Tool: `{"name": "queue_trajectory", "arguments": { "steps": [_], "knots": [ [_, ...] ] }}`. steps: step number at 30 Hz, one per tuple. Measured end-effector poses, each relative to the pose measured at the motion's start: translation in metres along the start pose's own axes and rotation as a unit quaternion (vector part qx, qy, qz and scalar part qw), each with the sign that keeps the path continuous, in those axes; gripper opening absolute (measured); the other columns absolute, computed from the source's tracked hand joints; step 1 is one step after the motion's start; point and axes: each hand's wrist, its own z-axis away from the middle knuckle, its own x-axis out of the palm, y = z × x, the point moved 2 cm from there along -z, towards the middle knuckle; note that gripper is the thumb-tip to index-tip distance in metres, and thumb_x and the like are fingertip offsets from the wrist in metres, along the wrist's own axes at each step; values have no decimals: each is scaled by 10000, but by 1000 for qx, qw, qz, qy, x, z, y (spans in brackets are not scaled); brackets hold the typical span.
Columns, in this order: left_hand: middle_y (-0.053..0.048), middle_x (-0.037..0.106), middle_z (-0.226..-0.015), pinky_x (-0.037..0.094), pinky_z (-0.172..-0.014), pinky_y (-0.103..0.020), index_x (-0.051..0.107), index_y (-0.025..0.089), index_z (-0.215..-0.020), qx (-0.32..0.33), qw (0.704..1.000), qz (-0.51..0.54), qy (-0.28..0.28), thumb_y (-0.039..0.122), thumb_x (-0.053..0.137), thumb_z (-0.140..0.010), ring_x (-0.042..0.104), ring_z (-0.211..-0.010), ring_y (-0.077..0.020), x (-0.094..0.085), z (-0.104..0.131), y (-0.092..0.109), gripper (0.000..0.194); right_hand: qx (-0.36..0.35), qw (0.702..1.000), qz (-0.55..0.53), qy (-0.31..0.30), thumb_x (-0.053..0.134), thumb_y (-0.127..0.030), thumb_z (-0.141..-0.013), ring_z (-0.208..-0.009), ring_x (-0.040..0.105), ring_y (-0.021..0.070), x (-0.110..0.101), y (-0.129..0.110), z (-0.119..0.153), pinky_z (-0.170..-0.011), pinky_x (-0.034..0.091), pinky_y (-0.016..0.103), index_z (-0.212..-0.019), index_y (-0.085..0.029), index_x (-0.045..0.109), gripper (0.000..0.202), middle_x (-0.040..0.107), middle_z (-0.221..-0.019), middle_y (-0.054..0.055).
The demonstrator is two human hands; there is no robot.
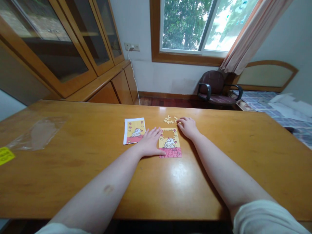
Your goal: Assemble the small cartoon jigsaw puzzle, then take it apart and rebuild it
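Observation:
A partly assembled jigsaw puzzle [170,151] lies flat on the table, pink below and yellow above, with a white cartoon animal and a gap near its top. My left hand [151,141] rests with fingers spread at the puzzle's left edge, partly over the reference picture's corner. That reference picture [135,131], a white-bordered sheet with the same design, lies to the left. Beyond the puzzle sits a small heap of loose puzzle pieces [168,121], pale side up. My right hand [187,126] is at the heap's right side, fingers curled down near a piece; what they grip is too small to tell.
A clear plastic bag [39,133] and a yellow label [6,156] lie on the left of the wooden table [102,195]. Past the far edge stand an office chair [215,86] and a bed [273,107]. A glass-doored cabinet [80,74] is at the left.

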Motion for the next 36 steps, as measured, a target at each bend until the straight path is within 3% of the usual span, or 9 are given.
{"name": "queue_trajectory", "arguments": {
  "steps": [6,11,15,18,24,30,36],
  "knots": [
    [-111,50,-1598,20,-1178,-512,95,151,-1530,0,1000,-1,3,843,493,-625,34,-1466,-321,2,-1,-1,1207,-30,999,19,3,434,-441,-940,-1308,363,293,4,-12,1,-1088,223,461,-1363,-206,511,490,451,-1461,85],
    [-111,58,-1598,34,-1175,-524,96,144,-1530,-1,1000,-1,3,842,499,-623,27,-1466,-327,-1,0,1,1213,-29,999,28,1,360,-265,-958,-1252,440,262,-1,-13,-20,-1068,268,432,-1310,-191,560,412,532,-1396,69],
    [-119,61,-1596,29,-1174,-526,101,136,-1528,-1,1000,0,1,842,506,-617,29,-1466,-323,-1,-1,1,1223,-102,990,58,-76,347,-193,-937,-1312,398,245,0,-16,-47,-1062,283,447,-1369,-276,502,466,450,-1468,8],
    [-118,62,-1596,38,-1173,-526,103,143,-1528,-2,1000,2,-1,830,523,-615,31,-1465,-328,-3,0,2,1218,-126,982,80,-117,381,-175,-916,-1302,414,237,6,-19,-59,-1078,244,471,-1327,-333,539,468,499,-1429,-24],
    [-121,54,-1595,42,-1178,-509,96,125,-1526,-11,1000,8,-11,813,534,-620,36,-1466,-320,-10,4,8,1219,-102,987,102,-76,453,-193,-895,-1098,522,267,9,-23,-61,-1014,261,450,-1082,-283,716,336,675,-1186,54],
    [-121,40,-1596,38,-1181,-501,88,118,-1526,-15,1000,5,-17,806,535,-629,30,-1466,-319,-11,4,9,1215,-79,992,83,-48,478,-288,-920,-1064,510,258,10,-24,-60,-945,300,400,-1105,-283,706,294,662,-1196,63],
    [-129,58,-1594,33,-1177,-505,95,134,-1528,-10,1000,12,-13,819,538,-622,34,-1465,-326,-12,5,9,1219,-33,996,59,-51,540,-275,-890,-1027,545,255,13,-22,-64,-909,338,379,-934,-219,751,223,698,-1058,89]
  ]
}}
